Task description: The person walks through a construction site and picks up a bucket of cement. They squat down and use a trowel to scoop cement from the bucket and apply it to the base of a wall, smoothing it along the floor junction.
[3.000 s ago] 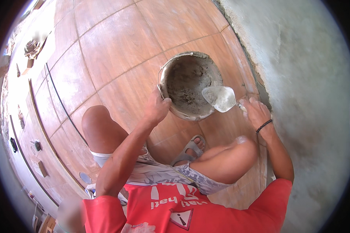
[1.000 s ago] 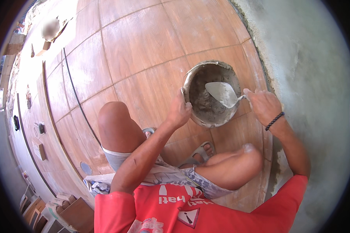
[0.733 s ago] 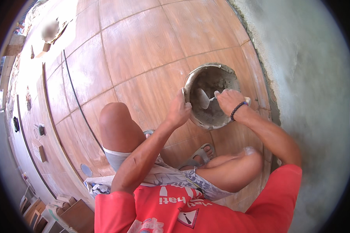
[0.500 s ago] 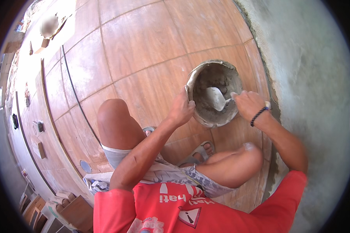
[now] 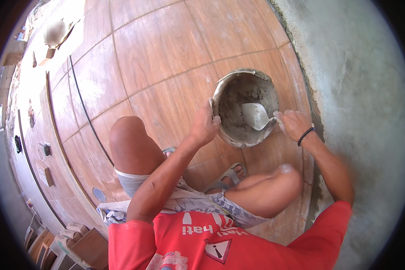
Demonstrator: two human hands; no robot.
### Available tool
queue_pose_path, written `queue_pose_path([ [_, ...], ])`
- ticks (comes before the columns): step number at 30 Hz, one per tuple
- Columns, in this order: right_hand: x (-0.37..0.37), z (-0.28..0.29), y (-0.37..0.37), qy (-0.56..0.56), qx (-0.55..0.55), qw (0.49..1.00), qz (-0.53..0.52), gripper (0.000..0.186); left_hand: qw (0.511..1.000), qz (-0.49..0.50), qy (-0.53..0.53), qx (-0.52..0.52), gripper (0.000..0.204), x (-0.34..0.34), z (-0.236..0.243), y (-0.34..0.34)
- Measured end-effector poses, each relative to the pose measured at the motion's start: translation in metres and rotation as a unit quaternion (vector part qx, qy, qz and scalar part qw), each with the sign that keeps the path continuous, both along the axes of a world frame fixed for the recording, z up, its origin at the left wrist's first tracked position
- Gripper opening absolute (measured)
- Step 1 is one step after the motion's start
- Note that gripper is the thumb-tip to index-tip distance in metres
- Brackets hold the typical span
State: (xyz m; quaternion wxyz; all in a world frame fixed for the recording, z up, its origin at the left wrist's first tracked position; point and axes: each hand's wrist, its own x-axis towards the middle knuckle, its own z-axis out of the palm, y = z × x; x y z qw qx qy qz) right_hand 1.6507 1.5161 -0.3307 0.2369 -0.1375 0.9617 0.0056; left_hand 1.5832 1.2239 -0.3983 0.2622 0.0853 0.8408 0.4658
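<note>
A round mortar-coated bucket [image 5: 243,83] stands on the wood-look tiled floor [image 5: 166,49] in front of my crossed legs, with grey mortar on its inner wall and bottom. My left hand [image 5: 205,125] is closed on its left rim beside the wire bail. My right hand [image 5: 294,123], with a black bead bracelet at the wrist, grips the handle of a trowel [image 5: 255,115] at the right rim. The pale trowel blade lies inside the bucket over the mortar; the handle is mostly hidden by my fingers.
A rough grey plastered surface [image 5: 360,112] borders the tiles on the right. On the left lie long boards [image 5: 63,153], a thin dark line like a hose [image 5: 83,105], a small block [image 5: 45,173] and a round disc [image 5: 99,194]. Boxes and wood pieces [image 5: 85,247] sit at lower left.
The bucket sits farther right in view than three seconds ago. My right hand moved inward over the bucket, then back to the right rim, shifting the trowel blade inside. My left hand keeps its hold.
</note>
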Motion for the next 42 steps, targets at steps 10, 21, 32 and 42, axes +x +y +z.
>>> queue_pose_path([
  [10, 0.010, -0.031, -0.016, -0.004, -0.034, 0.999, -0.032, 0.029, 0.999, 0.017, -0.030, 0.019, 0.042, 0.003, -0.005, 0.005],
  [21, 0.028, -0.017, -0.025, -0.038, -0.077, 0.994, -0.069, 0.039, 1.000, 0.005, -0.010, 0.007, 0.042, 0.004, 0.000, 0.008],
  [32, 0.018, -0.020, 0.004, -0.203, -0.276, 0.933, -0.113, 0.036, 0.999, 0.022, -0.026, 0.004, 0.041, 0.004, -0.007, 0.007],
  [42, 0.026, 0.007, -0.031, 0.040, 0.047, 0.998, 0.003, 0.022, 0.999, 0.039, -0.019, 0.007, 0.040, 0.007, -0.011, 0.007],
])
